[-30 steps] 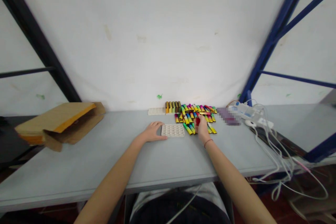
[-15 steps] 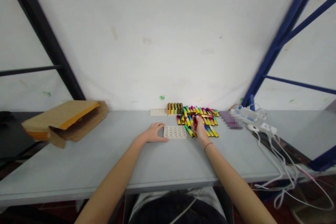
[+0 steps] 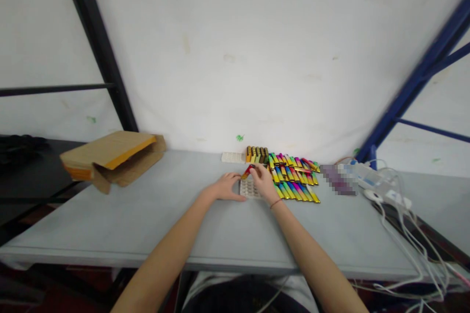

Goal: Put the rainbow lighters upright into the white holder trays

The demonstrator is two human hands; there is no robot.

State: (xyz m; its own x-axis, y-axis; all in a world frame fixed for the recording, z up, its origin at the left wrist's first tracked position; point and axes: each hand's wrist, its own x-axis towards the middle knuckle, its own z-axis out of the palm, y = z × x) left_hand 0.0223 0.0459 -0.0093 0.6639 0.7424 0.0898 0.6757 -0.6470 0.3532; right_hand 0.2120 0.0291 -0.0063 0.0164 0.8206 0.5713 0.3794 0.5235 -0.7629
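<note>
A pale tray with a grid of round cavities (image 3: 250,189) lies on the grey table. At its left edge rests my left hand (image 3: 224,188), thumb and fingers spread around the tray's side. My right hand (image 3: 261,182) pinches a red and gold cylinder (image 3: 247,172), tilted above the tray's back left part, and hides the tray's right side. To the right lie several shiny multicoloured cylinders (image 3: 295,191) in rows. Behind, a block of upright gold cylinders with dark ends (image 3: 257,154) stands beside a second pale tray (image 3: 233,157).
An open cardboard box (image 3: 110,154) sits at the left of the table (image 3: 154,225). On the right are a blurred purple item (image 3: 340,180), a power strip (image 3: 398,199) and tangled white cables (image 3: 411,239). A white wall rises behind.
My right hand has moved left from the loose cylinders to above the tray, carrying the red cylinder. My left hand stays at the tray's edge. The camera view has shifted.
</note>
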